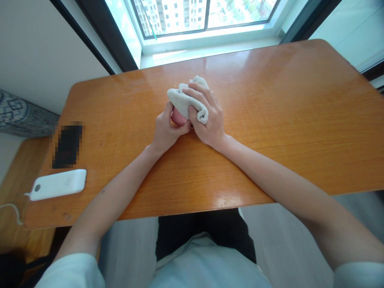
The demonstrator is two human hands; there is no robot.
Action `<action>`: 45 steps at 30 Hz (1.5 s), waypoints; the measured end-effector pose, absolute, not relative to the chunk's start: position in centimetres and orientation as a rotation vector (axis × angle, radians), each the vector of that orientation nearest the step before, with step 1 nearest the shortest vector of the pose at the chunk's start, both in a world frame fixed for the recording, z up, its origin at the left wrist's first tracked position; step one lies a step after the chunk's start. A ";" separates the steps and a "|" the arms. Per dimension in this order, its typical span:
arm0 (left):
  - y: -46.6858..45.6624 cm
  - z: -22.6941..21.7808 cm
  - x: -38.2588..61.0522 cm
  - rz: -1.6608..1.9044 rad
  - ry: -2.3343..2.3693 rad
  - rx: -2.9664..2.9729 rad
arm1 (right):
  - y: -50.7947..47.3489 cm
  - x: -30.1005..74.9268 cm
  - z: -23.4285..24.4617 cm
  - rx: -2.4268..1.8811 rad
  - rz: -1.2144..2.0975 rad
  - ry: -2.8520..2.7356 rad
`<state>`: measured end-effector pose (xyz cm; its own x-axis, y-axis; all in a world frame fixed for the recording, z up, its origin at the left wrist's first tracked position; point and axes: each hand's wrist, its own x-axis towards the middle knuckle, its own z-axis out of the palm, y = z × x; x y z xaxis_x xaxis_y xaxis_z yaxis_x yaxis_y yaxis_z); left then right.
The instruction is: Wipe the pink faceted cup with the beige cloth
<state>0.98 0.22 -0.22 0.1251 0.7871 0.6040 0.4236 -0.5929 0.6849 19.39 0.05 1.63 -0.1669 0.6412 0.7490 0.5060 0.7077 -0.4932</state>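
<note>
My left hand [168,127] is closed around a smooth pink object [179,117], rounded where it shows; most of it lies behind my fingers and the cloth, so its kind cannot be made out. A folded white towel [187,102] covers its top. My right hand [210,112] grips that towel, with the thumb on the near side and the fingers bent over the top. Both hands meet above the middle of the wooden table [270,120], the towel touching the pink object.
At the table's left end lie a dark pixelated rectangle [67,146] and a white power strip-like device [58,185] with a white cable [13,209]. A window [207,20] stands behind the far edge. A patterned grey box-like item [24,114] is beyond the left edge.
</note>
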 end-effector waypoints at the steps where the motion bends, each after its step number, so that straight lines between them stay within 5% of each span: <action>1: 0.2 -0.2 1.0 1.458 1.172 2.071 | 0.1 19.4 1.7 -0.898 0.167 -1.813; 18: 0.4 -0.1 0.2 1.351 1.103 2.196 | 2.3 19.5 -0.9 -1.067 0.537 -1.413; 30: 0.2 0.3 0.3 1.342 1.126 2.138 | 4.8 20.6 -3.4 -1.063 0.473 -1.405; 45: 0.2 -0.3 0.2 1.341 1.109 2.124 | 0.9 19.7 0.7 -0.865 0.238 -1.707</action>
